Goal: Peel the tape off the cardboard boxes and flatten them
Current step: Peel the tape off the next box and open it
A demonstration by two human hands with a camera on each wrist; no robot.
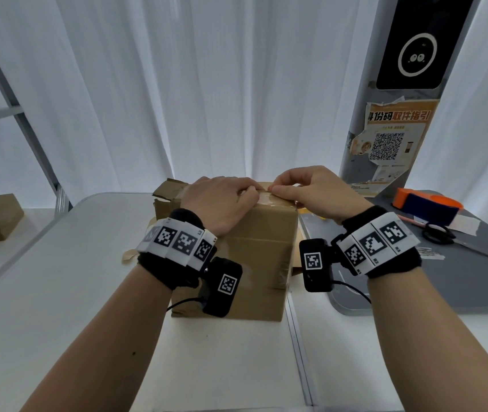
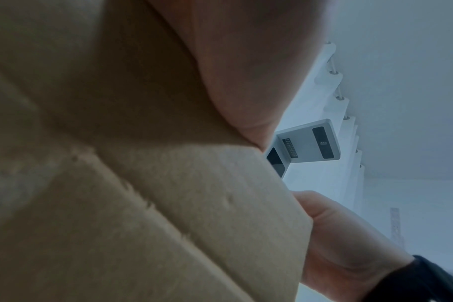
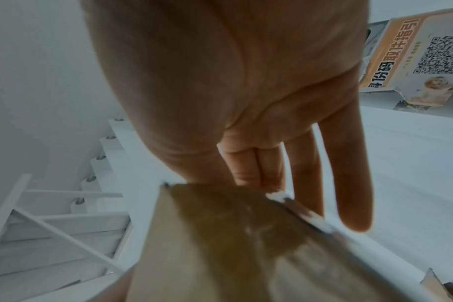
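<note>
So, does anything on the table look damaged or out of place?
Yes. Behind the taped cardboard box, under the left hand, a second piece of cardboard has torn, ragged flaps. The poster on the grey pillar is peeling, with ripped edges. Scissors lie unused on the grey mat.

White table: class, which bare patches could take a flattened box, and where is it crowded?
Bare: the white table left of the taped box, and the near strip between the forearms. Crowded: the grey mat with scissors and tape dispenser.
</note>
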